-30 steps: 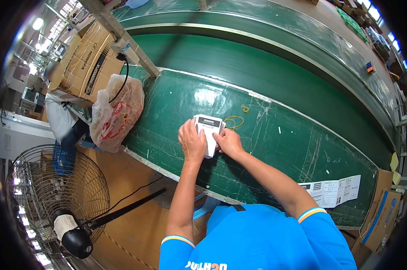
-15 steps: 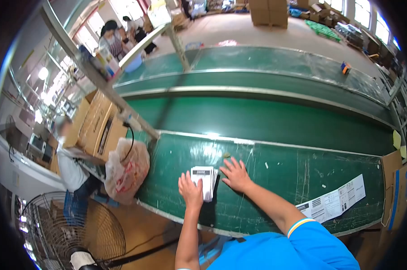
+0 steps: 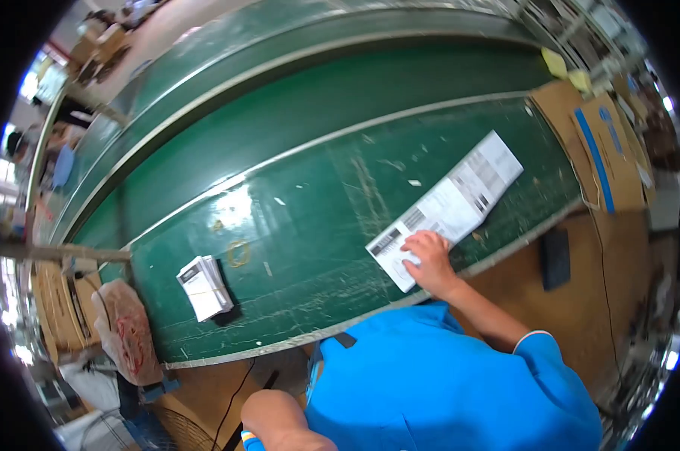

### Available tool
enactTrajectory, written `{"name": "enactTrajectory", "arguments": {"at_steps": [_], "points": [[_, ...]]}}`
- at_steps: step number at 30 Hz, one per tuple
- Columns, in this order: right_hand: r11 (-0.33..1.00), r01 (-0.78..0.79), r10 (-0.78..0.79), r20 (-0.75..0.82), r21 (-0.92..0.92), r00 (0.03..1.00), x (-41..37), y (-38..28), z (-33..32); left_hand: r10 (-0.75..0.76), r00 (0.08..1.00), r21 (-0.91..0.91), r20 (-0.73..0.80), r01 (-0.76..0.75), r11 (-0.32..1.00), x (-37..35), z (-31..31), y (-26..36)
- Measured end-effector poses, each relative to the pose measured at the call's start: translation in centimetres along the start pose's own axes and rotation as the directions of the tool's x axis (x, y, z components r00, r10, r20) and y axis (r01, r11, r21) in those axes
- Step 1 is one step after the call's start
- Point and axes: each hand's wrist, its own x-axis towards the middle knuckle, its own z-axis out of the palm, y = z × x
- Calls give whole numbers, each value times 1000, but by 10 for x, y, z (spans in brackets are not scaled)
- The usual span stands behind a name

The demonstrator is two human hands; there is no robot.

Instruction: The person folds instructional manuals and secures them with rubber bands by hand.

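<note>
My right hand (image 3: 430, 264) is on the near-left end of a long, creased printed paper sheet (image 3: 468, 192), with its fingers bent and thumb against the paper. The sheet lies slantwise on the green worktable (image 3: 317, 278). Of my left arm (image 3: 280, 421), only a bent part shows at the bottom edge; the hand is out of view. To the left lies a stack of folded printed papers (image 3: 205, 289), with a thin line across it that looks like a band. A yellowish rubber band (image 3: 238, 254) lies right of the stack.
A plastic bag (image 3: 129, 331) hangs at the table's left end, near a cardboard box (image 3: 58, 308). Flattened cardboard (image 3: 610, 154) stands at the right end. A raised rail (image 3: 295, 64) runs along the back. A fan (image 3: 178, 428) is at lower left.
The view has swung right. My right hand has moved from beside the stack to the printed sheet. My left hand has left the stack and gone out of view.
</note>
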Motion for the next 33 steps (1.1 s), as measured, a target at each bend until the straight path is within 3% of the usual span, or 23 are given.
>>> {"name": "enactTrajectory", "arguments": {"at_steps": [1,2,3,4,5,6,7,8,10,12,13,15,16,18,19,22,24,26,28,30,32,33], "points": [[995,-98,98,-3,18,995,-12,8,-12,186,958,0,219,-190,982,-12,-10,-13],[988,-155,155,15,-11,988,-26,16,-19,359,833,-39,421,-379,925,-18,-16,-19],[984,-175,176,36,-21,984,-36,19,-24,23,814,-61,581,15,998,33,-7,-38],[982,-187,189,56,-29,980,-44,21,-27,15,811,-63,585,27,998,28,-6,-54],[982,-190,191,61,-17,980,-49,22,-29,-264,695,33,669,328,944,10,-10,-71],[989,-141,144,108,-31,984,-51,22,-29,-499,493,159,713,579,800,-6,-14,-87],[995,-87,93,148,-45,985,-47,23,-30,-769,438,368,466,695,618,-15,-17,-103],[995,-88,92,136,-39,986,-42,25,-32,-971,228,413,70,880,236,-37,-17,-117],[990,-100,107,65,-102,992,-33,35,-45,-915,195,194,-354,972,132,-114,-44,-160],[975,-187,170,-138,-123,976,-24,65,-56,-814,346,641,-467,766,-42,-145,-63,-179],[962,-248,223,-192,-117,956,-20,83,-61,-817,350,641,-457,767,-30,-148,-63,-189],[933,-355,329,-265,-56,906,-15,115,-68,-787,536,893,-307,449,-43,-148,-63,-206],[916,-400,383,-281,-4,880,-11,127,-69,-777,544,892,-316,449,-49,-145,-59,-216],[927,-373,367,-315,41,875,-4,133,-69,-796,453,889,-402,403,-219,-140,-47,-236],[884,-432,467,-314,177,827,0,128,-72,-795,457,909,-399,308,-280,-144,-44,-244],[723,-521,671,-283,453,685,11,133,-56,-777,436,891,-453,234,-389,-146,-33,-257],[631,-480,722,-234,609,651,18,148,-39,-768,466,898,-440,242,-367,-150,-37,-264],[625,-451,729,-270,637,629,23,160,-34,-805,422,907,-416,255,-335,-151,-38,-269],[724,-306,613,-374,618,696,36,162,-46,-788,465,914,-404,225,-336,-153,-38,-278],[745,-315,600,-383,588,702,48,169,-61,-715,604,935,-350,183,-304,-159,-40,-290],[819,-182,501,-524,544,689,53,192,-68,-689,629,932,-361,216,-291,-158,-38,-306],[834,-223,503,-529,504,684,54,201,-76,-656,665,935,-356,246,-257,-158,-36,-310]]}}
